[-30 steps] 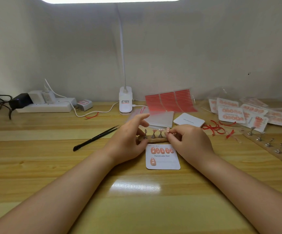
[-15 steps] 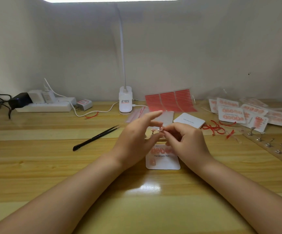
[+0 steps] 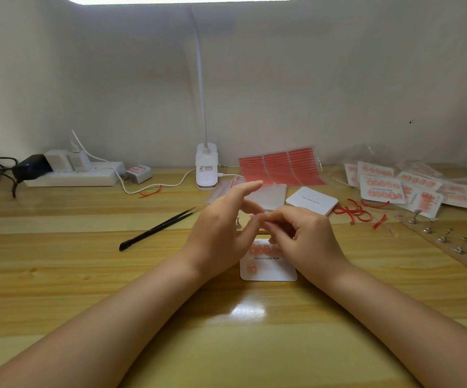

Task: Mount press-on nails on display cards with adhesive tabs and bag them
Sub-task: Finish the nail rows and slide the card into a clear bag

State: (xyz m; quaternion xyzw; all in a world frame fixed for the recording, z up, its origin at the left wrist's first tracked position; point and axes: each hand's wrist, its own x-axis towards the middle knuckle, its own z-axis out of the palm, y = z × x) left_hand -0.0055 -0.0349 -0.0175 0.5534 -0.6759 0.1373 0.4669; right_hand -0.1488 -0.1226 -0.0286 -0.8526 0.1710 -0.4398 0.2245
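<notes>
Left hand (image 3: 221, 233) and right hand (image 3: 302, 236) meeting fingertips above white display card (image 3: 268, 268) printed "Handmade Nail", grip pinching something too small to identify, black tweezers (image 3: 158, 228) left on table (image 3: 87, 275), red adhesive tab sheets (image 3: 280, 166) beyond.

You have one black pair of tweezers (image 3: 158, 228) left of centre, three red adhesive-tab sheets (image 3: 280, 167) upper centre, one white desk lamp (image 3: 206, 166).
</notes>
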